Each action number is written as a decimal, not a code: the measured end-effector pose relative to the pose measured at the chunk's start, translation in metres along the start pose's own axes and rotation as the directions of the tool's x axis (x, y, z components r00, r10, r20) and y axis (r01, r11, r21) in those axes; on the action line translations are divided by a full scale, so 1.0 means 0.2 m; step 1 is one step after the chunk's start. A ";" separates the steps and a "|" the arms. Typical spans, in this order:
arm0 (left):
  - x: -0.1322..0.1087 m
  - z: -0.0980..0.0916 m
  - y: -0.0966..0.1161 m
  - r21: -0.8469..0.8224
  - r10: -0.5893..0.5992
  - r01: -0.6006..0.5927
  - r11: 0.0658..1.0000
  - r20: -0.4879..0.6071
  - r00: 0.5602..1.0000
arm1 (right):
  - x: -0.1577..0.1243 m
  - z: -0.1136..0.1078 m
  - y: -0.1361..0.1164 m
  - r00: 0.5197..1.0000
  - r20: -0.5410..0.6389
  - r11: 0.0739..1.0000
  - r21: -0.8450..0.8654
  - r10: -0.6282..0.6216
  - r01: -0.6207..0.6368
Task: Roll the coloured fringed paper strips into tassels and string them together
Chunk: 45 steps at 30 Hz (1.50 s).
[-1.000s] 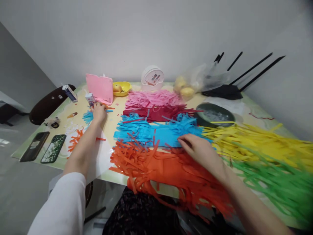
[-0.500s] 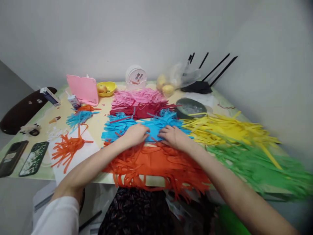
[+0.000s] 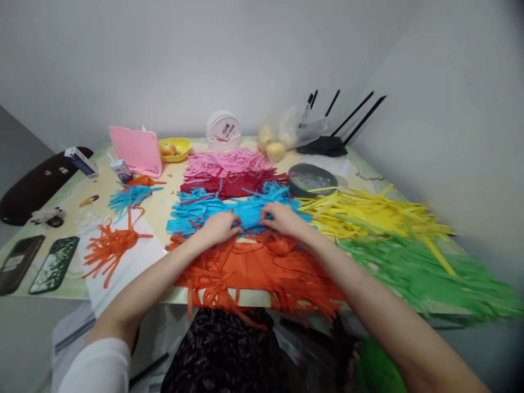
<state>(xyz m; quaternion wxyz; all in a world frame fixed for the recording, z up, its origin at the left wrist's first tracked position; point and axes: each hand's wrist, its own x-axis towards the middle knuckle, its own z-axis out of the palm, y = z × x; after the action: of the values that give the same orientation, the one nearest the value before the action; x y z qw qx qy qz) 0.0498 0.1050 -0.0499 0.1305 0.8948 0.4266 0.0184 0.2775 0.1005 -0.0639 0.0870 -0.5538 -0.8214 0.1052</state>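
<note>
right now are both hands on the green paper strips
No, the left hand and right hand both rest on the blue paper strips, while the green paper strips lie untouched to the right.

- Both arms reach forward and angle inward, so the hands meet near the middle.
- The left hand (image 3: 219, 226) lies palm down, fingers curled and pinching at their tips.
- The right hand (image 3: 282, 218) lies palm down too, fingers bent and gathered, just beside the left.
- The left forearm is bare, with a white sleeve at the upper arm; the right arm is bare.
</note>
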 end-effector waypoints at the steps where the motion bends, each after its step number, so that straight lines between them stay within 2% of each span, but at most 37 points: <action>1: 0.00 0.00 0.01 0.005 -0.003 0.003 1.000 -0.020 1.000 | 0.01 0.00 0.01 1.000 -0.016 1.000 0.021 0.006 -0.006; 6: 0.05 0.02 0.08 0.039 -0.056 0.063 0.997 -0.158 0.986 | -0.01 -0.05 -0.03 0.987 -0.150 0.996 0.076 0.058 -0.047; 8: 0.08 0.01 0.11 0.043 -0.095 0.106 0.993 -0.211 0.973 | -0.05 -0.06 -0.09 0.964 -0.251 0.996 0.065 0.081 -0.066; 10: 0.10 -0.02 0.11 0.031 -0.131 0.144 0.989 -0.256 0.958 | -0.09 -0.04 -0.18 0.951 -0.305 0.998 0.049 0.044 -0.030; 13: 0.11 -0.09 0.09 -0.009 -0.175 0.183 0.983 -0.338 0.925 | -0.10 0.06 -0.30 0.974 -0.220 0.996 0.054 -0.054 0.068; 15: 0.09 -0.15 0.05 -0.086 -0.203 0.183 0.979 -0.447 0.871 | -0.06 0.14 -0.34 0.985 -0.163 0.996 0.069 -0.047 0.059; 18: 0.03 -0.25 -0.06 -0.286 -0.287 0.128 0.950 -0.630 0.721 | 0.04 0.21 -0.32 0.987 -0.159 0.996 0.091 0.030 -0.016; 20: -0.03 -0.32 -0.17 -0.432 -0.385 0.075 0.899 -0.696 0.606 | 0.10 0.22 -0.28 0.984 -0.161 0.991 0.119 0.080 -0.062; 22: -0.09 -0.41 -0.31 -0.590 -0.521 0.022 0.807 -0.693 0.498 | 0.14 0.22 -0.24 0.977 -0.166 0.982 0.154 0.131 -0.106; 25: -0.19 -0.59 -0.53 -0.798 -0.730 -0.065 0.600 -0.578 0.365 | 0.16 0.20 -0.19 0.963 -0.181 0.962 0.223 0.200 -0.158; 26: -0.24 -0.67 -0.60 -0.823 -0.770 -0.100 0.559 -0.560 0.305 | 0.15 0.20 -0.18 0.959 -0.187 0.954 0.251 0.215 -0.164; 27: -0.29 -0.75 -0.64 -0.825 -0.795 -0.123 0.552 -0.565 0.220 | 0.15 0.19 -0.16 0.955 -0.194 0.945 0.281 0.225 -0.166; 29: -0.41 -0.89 -0.68 -0.759 -0.765 -0.129 0.638 -0.644 0.011 | 0.14 0.17 -0.14 0.951 -0.203 0.927 0.342 0.232 -0.153; 30: -0.48 -0.95 -0.66 -0.684 -0.693 -0.115 0.720 -0.716 -0.084 | 0.13 0.15 -0.14 0.951 -0.207 0.918 0.372 0.229 -0.140; 32: -0.60 -1.02 -0.55 -0.472 -0.467 -0.030 0.881 -0.861 -0.202 | 0.10 0.10 -0.16 0.950 -0.224 0.900 0.422 0.219 -0.109; 34: -0.69 -0.99 -0.38 -0.260 -0.239 0.091 0.961 -0.951 -0.198 | 0.04 0.02 -0.23 0.937 -0.270 0.887 0.454 0.221 -0.079; 35: -0.71 -0.94 -0.29 -0.203 -0.189 0.121 0.972 -0.975 -0.116 | 0.00 -0.03 -0.29 0.919 -0.321 0.882 0.467 0.229 -0.057; 36: -0.71 -0.87 -0.20 -0.146 -0.147 0.132 0.980 -0.989 -0.001 | -0.06 -0.08 -0.36 0.888 -0.394 0.880 0.474 0.238 -0.025; 37: -0.70 -0.79 -0.12 -0.092 -0.113 0.134 0.987 -0.980 0.162 | -0.12 -0.13 -0.45 0.842 -0.483 0.881 0.472 0.240 0.020; 38: -0.69 -0.71 -0.05 -0.035 -0.079 0.139 0.990 -0.943 0.322 | -0.18 -0.18 -0.54 0.750 -0.624 0.881 0.458 0.221 0.121; 39: -0.66 -0.63 0.01 0.017 -0.049 0.141 0.990 -0.891 0.452 | -0.23 -0.22 -0.62 0.653 -0.742 0.893 0.386 0.152 0.231; 40: -0.64 -0.55 0.06 0.054 -0.036 0.144 0.988 -0.829 0.557 | -0.28 -0.24 -0.70 0.598 -0.800 0.905 0.282 0.039 0.318; 41: -0.62 -0.48 0.09 0.080 -0.032 0.145 0.986 -0.768 0.639 | -0.31 -0.26 -0.77 0.593 -0.799 0.911 0.165 -0.101 0.378; 42: -0.60 -0.42 0.12 0.094 -0.034 0.144 0.985 -0.715 0.698 | -0.33 -0.25 -0.81 0.622 -0.751 0.911 0.069 -0.220 0.406; 43: -0.59 -0.36 0.15 0.098 -0.041 0.144 0.985 -0.671 0.740 | -0.33 -0.24 -0.84 0.671 -0.678 0.911 0.005 -0.301 0.413; 45: -0.59 -0.29 0.19 0.097 -0.046 0.130 0.987 -0.603 0.796 | -0.30 -0.17 -0.83 0.764 -0.551 0.924 -0.033 -0.335 0.382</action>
<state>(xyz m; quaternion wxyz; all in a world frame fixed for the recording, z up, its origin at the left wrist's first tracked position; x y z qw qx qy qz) -0.0042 0.0036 0.0243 -0.0702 0.8288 0.4876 0.2654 0.1602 -0.0135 0.0122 0.3587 -0.3892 -0.8474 -0.0428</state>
